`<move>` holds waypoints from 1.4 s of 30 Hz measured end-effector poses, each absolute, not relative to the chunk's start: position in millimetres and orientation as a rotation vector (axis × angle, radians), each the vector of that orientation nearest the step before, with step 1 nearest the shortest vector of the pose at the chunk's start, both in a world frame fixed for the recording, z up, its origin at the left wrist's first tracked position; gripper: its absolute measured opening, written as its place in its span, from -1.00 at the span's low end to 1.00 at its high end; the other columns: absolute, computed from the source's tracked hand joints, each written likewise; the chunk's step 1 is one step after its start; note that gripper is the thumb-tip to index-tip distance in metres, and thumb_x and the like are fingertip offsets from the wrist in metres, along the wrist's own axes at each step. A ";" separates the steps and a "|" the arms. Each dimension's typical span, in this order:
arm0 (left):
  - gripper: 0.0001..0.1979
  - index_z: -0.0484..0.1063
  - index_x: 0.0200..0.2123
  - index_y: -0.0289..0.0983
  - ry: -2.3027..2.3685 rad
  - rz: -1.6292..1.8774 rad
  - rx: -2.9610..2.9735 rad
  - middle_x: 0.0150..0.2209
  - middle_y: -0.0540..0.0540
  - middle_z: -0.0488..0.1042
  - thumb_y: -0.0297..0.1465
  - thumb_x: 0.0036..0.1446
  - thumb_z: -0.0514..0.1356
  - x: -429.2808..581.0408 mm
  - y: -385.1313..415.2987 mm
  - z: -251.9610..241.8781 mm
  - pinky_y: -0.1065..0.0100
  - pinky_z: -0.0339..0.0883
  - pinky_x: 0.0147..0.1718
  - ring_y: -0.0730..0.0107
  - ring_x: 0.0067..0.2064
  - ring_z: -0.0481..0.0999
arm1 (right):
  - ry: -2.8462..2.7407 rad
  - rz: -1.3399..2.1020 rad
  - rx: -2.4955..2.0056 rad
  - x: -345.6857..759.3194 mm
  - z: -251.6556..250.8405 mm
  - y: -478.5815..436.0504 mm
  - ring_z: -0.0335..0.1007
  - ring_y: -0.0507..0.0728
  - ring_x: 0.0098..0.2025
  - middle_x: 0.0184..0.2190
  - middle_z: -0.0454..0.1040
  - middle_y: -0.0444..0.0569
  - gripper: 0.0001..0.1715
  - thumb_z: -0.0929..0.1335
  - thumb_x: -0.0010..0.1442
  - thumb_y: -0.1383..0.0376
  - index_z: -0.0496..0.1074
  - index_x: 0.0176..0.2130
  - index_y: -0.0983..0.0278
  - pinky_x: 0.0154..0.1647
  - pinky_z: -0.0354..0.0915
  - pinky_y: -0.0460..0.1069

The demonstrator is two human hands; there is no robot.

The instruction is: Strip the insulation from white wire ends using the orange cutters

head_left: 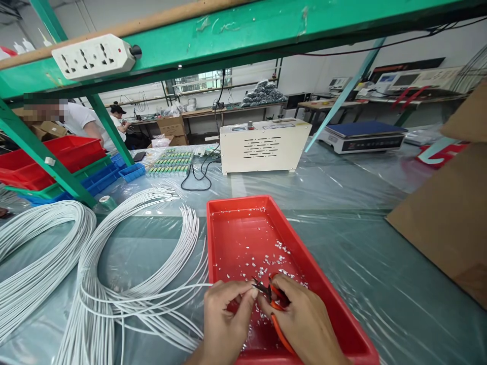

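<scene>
Over the near end of a red tray (243,238), a worker's left hand (224,319) pinches the end of a white wire (171,287) while the right hand (304,319) grips orange-handled cutters (276,299), their tips at the wire end. White scraps (277,258) dot the tray; coils of white wire (45,253) lie to the left on the plastic-covered bench (361,243).

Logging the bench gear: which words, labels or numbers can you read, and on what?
None can be read.
Cream machine box: top labels too small.
Weighing scale: front panel blurred.
Power strip: no legible print.
Orange-handled cutters in the right hand: no marking visible.
</scene>
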State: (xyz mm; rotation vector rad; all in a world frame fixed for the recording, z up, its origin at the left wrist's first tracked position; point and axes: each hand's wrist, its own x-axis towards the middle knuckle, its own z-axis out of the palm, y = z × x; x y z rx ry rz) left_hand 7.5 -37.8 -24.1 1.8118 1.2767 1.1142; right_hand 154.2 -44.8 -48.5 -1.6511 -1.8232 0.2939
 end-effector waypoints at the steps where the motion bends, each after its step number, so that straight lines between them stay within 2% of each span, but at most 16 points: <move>1: -0.85 0.54 -0.42 -0.25 1.273 1.113 1.822 -0.47 -0.05 0.59 -0.40 0.10 0.16 7.4 -37.9 -24.3 0.39 0.27 -0.42 0.36 -0.47 0.50 | -1.816 0.320 -1.658 154.0 -48.3 -44.8 0.13 0.03 -0.61 -0.65 0.21 -0.22 -0.71 0.28 0.06 0.22 0.08 -0.56 0.22 -0.56 -0.04 -0.10; 5: -0.84 0.54 -0.40 -0.27 1.299 1.140 1.800 -0.45 -0.08 0.59 -0.40 0.10 0.15 7.7 -37.8 -26.6 0.39 0.31 -0.40 0.34 -0.45 0.51 | -1.788 0.531 -1.656 152.8 -46.9 -44.8 0.13 0.05 -0.57 -0.62 0.22 -0.19 -0.76 0.26 0.05 0.24 0.09 -0.55 0.22 -0.54 -0.02 -0.09; 10: -0.84 0.56 -0.33 -0.24 1.301 1.156 1.705 -0.46 -0.07 0.59 -0.37 0.09 0.17 9.6 -36.2 -30.1 0.40 0.34 -0.46 0.37 -0.50 0.50 | -1.590 0.896 -1.535 153.1 -45.7 -44.6 0.01 0.03 -0.55 -0.62 0.06 -0.23 -0.75 0.26 0.02 0.26 0.05 -0.57 0.21 -0.57 0.00 -0.10; 12: -0.84 0.57 -0.34 -0.24 1.308 1.157 1.718 -0.47 -0.06 0.59 -0.38 0.08 0.18 9.6 -35.7 -29.8 0.41 0.34 -0.47 0.37 -0.50 0.50 | -1.493 1.024 -1.434 155.3 -45.9 -44.3 0.06 0.03 -0.52 -0.59 0.10 -0.22 -0.77 0.28 0.04 0.24 0.13 -0.54 0.23 -0.53 0.07 -0.11; 14: -0.86 0.57 -0.33 -0.22 1.294 1.152 1.759 -0.45 -0.06 0.60 -0.39 0.07 0.19 9.1 -35.4 -28.7 0.40 0.34 -0.44 0.36 -0.48 0.52 | -1.393 1.107 -1.342 157.9 -45.6 -43.7 0.16 0.05 -0.47 -0.54 0.23 -0.18 -0.81 0.32 0.04 0.23 0.24 -0.48 0.26 -0.47 0.15 -0.11; 17: -0.85 0.55 -0.29 -0.18 1.245 1.146 1.846 -0.39 -0.04 0.60 -0.43 0.08 0.18 7.9 -34.9 -26.7 0.38 0.34 -0.36 0.36 -0.40 0.54 | -1.298 1.120 -1.259 159.9 -42.1 -42.2 0.28 0.08 -0.41 -0.48 0.36 -0.13 -0.83 0.36 0.05 0.21 0.37 -0.42 0.28 -0.39 0.21 -0.10; 20: -0.82 0.54 -0.27 -0.14 1.219 1.124 1.921 -0.37 -0.02 0.60 -0.47 0.09 0.17 7.0 -34.3 -25.7 0.38 0.32 -0.34 0.36 -0.36 0.54 | -1.267 1.125 -1.240 159.0 -35.7 -40.9 0.29 0.08 -0.44 -0.53 0.40 -0.12 -0.81 0.40 0.01 0.19 0.43 -0.46 0.29 -0.42 0.22 -0.11; 23: -0.82 0.53 -0.28 -0.17 1.204 1.107 1.928 -0.34 -0.04 0.58 -0.49 0.09 0.16 6.8 -35.0 -24.8 0.37 0.32 -0.30 0.35 -0.33 0.53 | -1.199 1.179 -1.236 157.5 -31.3 -41.3 0.25 0.06 -0.50 -0.58 0.39 -0.12 -0.77 0.45 -0.06 0.18 0.44 -0.52 0.31 -0.48 0.20 -0.11; 26: -0.83 0.51 -0.26 -0.25 1.211 1.212 1.875 -0.24 -0.15 0.53 -0.49 0.09 0.15 7.6 -38.4 -23.4 0.36 0.32 -0.23 0.28 -0.22 0.49 | -1.107 1.226 -1.241 157.5 -32.2 -42.6 0.17 0.01 -0.57 -0.63 0.30 -0.17 -0.73 0.46 -0.08 0.16 0.42 -0.53 0.31 -0.54 0.16 -0.12; 28: -0.87 0.51 -0.33 -0.30 1.192 1.226 1.860 -0.33 -0.17 0.52 -0.47 0.09 0.15 9.1 -41.1 -22.8 0.37 0.32 -0.31 0.28 -0.30 0.48 | -1.027 1.246 -1.256 157.9 -34.1 -43.1 0.07 -0.03 -0.64 -0.65 0.23 -0.21 -0.71 0.45 -0.07 0.14 0.41 -0.51 0.31 -0.59 0.12 -0.13; 30: -0.81 0.51 -0.46 -0.31 1.167 1.121 1.797 -0.51 -0.12 0.48 -0.41 0.11 0.13 11.3 -42.4 -22.8 0.40 0.27 -0.44 0.34 -0.46 0.44 | -0.965 1.256 -1.260 157.7 -35.3 -43.3 -0.01 -0.06 -0.68 -0.67 0.18 -0.24 -0.69 0.45 -0.07 0.11 0.40 -0.50 0.30 -0.62 0.10 -0.13; 32: -0.72 0.52 -0.50 -0.33 1.137 1.002 1.588 -0.63 -0.07 0.43 -0.33 0.14 0.10 13.3 -41.1 -22.8 0.41 0.22 -0.51 0.38 -0.54 0.39 | -0.967 1.239 -1.250 155.9 -35.3 -43.7 0.02 -0.05 -0.67 -0.66 0.21 -0.22 -0.69 0.46 -0.09 0.12 0.40 -0.52 0.31 -0.61 0.12 -0.13; 36: -0.71 0.53 -0.43 -0.36 0.998 0.978 1.066 -0.66 -0.02 0.41 -0.27 0.12 0.13 14.4 -33.9 -22.1 0.44 0.22 -0.46 0.47 -0.58 0.36 | -1.057 1.202 -1.229 147.7 -35.2 -46.4 0.22 0.03 -0.56 -0.63 0.33 -0.15 -0.73 0.46 -0.10 0.17 0.43 -0.54 0.32 -0.53 0.18 -0.12; 39: -0.78 0.52 -0.42 -0.37 0.916 1.020 0.877 -0.63 0.00 0.41 -0.30 0.07 0.20 13.1 -31.3 -20.8 0.47 0.19 -0.45 0.52 -0.56 0.34 | -1.188 1.195 -1.183 141.8 -38.0 -49.3 0.26 0.06 -0.53 -0.62 0.35 -0.14 -0.78 0.42 -0.02 0.20 0.42 -0.54 0.31 -0.49 0.21 -0.10; 42: -0.77 0.49 -0.43 -0.38 0.855 1.029 0.854 -0.60 -0.01 0.40 -0.32 0.10 0.17 9.8 -31.6 -18.0 0.47 0.17 -0.45 0.51 -0.54 0.33 | -1.352 1.106 -1.190 140.2 -39.9 -52.0 0.27 0.07 -0.51 -0.59 0.36 -0.11 -0.77 0.36 0.06 0.23 0.39 -0.55 0.31 -0.47 0.20 -0.09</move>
